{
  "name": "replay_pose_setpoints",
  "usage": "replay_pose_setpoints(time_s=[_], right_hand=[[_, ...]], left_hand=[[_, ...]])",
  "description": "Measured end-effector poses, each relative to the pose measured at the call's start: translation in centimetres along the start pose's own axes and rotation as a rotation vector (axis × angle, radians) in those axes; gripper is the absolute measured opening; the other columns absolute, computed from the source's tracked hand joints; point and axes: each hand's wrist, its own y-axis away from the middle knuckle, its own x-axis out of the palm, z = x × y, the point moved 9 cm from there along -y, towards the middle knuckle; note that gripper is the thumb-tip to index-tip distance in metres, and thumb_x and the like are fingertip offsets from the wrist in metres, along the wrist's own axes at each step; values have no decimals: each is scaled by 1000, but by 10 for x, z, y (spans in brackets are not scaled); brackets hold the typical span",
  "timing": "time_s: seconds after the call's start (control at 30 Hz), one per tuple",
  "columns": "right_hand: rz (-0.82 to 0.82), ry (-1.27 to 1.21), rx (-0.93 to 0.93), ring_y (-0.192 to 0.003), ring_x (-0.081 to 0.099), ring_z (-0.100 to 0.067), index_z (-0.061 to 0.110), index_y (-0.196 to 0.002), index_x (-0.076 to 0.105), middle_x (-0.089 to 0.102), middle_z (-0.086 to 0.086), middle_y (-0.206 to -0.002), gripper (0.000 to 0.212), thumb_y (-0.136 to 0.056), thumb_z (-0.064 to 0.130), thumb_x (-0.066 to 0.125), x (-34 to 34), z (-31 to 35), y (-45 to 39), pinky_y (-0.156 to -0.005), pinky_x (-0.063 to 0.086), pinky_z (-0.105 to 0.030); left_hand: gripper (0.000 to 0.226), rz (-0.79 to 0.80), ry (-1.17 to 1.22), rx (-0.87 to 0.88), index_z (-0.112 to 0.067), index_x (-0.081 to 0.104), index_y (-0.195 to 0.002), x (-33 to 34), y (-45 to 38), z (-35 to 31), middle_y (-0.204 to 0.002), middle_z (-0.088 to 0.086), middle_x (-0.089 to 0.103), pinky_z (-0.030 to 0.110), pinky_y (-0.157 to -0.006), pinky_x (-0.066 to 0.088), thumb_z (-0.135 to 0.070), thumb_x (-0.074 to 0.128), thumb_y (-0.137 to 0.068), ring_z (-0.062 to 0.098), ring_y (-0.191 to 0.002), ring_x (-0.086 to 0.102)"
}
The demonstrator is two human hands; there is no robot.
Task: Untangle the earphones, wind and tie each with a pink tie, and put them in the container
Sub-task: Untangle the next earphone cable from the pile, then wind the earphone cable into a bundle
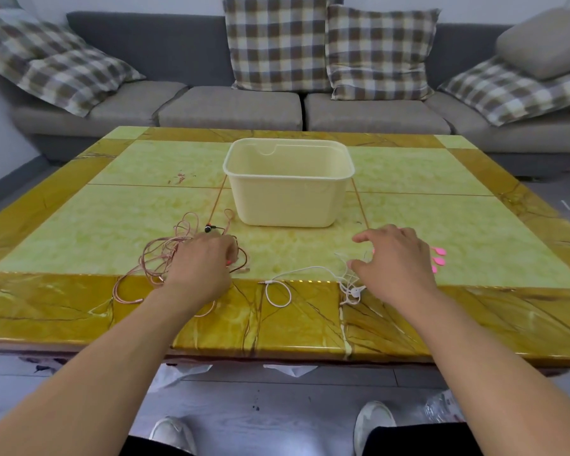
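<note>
A tangle of pink-copper earphones [160, 258] lies on the table's near left. My left hand [204, 263] rests on top of it, fingers curled down into the wires; whether they grip a strand is hidden. White earphones [286, 281] lie loose near the front middle, their wire running under my right hand [397, 260]. That hand hovers over them with fingers spread, holding nothing. Pink ties [438, 256] peek out just right of it. The cream container [288, 182] stands empty behind both hands.
The yellow-green marble table [441, 179] has a darker border along its front edge. A grey sofa [231, 106] with checked cushions stands behind it. My shoes and the grey floor show below the table edge.
</note>
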Motion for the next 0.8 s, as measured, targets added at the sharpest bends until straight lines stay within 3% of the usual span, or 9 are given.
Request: replay_pose_setpoints(time_s=[0.07, 0.13, 0.27, 0.37, 0.47, 0.57, 0.67, 0.73, 0.8], right_hand=[[-27, -92, -44, -131, 44, -24, 35, -128, 64, 60, 3, -134, 39, -90, 43, 71, -2, 6, 0, -108, 37, -41], [13, -209, -86, -125, 52, -19, 34, -124, 67, 64, 6, -126, 36, -89, 42, 74, 3, 14, 0, -102, 45, -37], [323, -165, -92, -104, 64, -12, 34, -123, 67, 67, 12, -113, 44, -82, 44, 80, 38, 18, 5, -93, 53, -37], [411, -140, -111, -90, 68, -12, 33, -108, 71, 70, 11, -97, 27, -83, 28, 81, 56, 16, 6, -83, 56, -32], [352, -362, -169, -74, 69, -3, 34, -89, 76, 73, 13, -80, 11, -88, 22, 77, 43, 26, 5, -65, 51, -22], [307, -700, -222, -78, 72, -3, 29, -94, 80, 77, 11, -81, 9, -90, 22, 76, 19, 39, 10, -70, 55, -18], [197, -913, -196, -83, 74, -2, 25, -96, 79, 79, 11, -85, 9, -88, 21, 78, 0, 37, 11, -76, 53, -11], [78, -1039, -140, -83, 75, -6, 22, -96, 78, 79, 8, -84, 8, -90, 17, 76, -9, 28, 7, -77, 56, -16], [6, -1217, -39, -74, 75, -15, 16, -99, 75, 78, 1, -80, 9, -95, 10, 69, -13, 14, 2, -69, 60, -25]], left_hand=[[18, -20, 179, 136, -23, 67, -92, -1, 4, -26, -94, -6, 61, 34, -78, 44, -9, 65, -80, 19, -96, 56], [17, 56, 254, 219, -26, 68, -107, 8, 11, -51, -103, -9, 63, 34, -88, 46, -25, 66, -90, 13, -102, 54], [61, 139, 152, 238, -28, 38, -152, 37, 17, -70, -135, -6, 55, 35, -103, 41, -50, 55, -98, 18, -126, 48], [67, 134, 91, 258, -26, 33, -155, 49, 15, -76, -142, -2, 52, 35, -109, 37, -56, 50, -98, 20, -130, 45], [56, 134, 162, 298, -27, 51, -143, 52, 15, -81, -132, -6, 59, 35, -106, 39, -57, 54, -96, 17, -123, 48], [30, 151, 389, 280, -27, 72, -108, 45, 15, -84, -109, -8, 69, 40, -96, 45, -49, 53, -100, 13, -106, 57], [44, 156, 805, 88, -18, 69, -75, 33, 14, -73, -97, -11, 74, 33, -93, 47, -39, 45, -106, 7, -101, 64], [52, 100, 1049, -41, -7, 60, -66, 23, 11, -62, -100, -11, 77, 28, -99, 44, -30, 40, -109, 5, -108, 66], [57, 0, 1391, -186, 1, 60, -61, 13, 7, -47, -104, 2, 78, 39, -105, 47, -18, 35, -109, 19, -112, 68]])
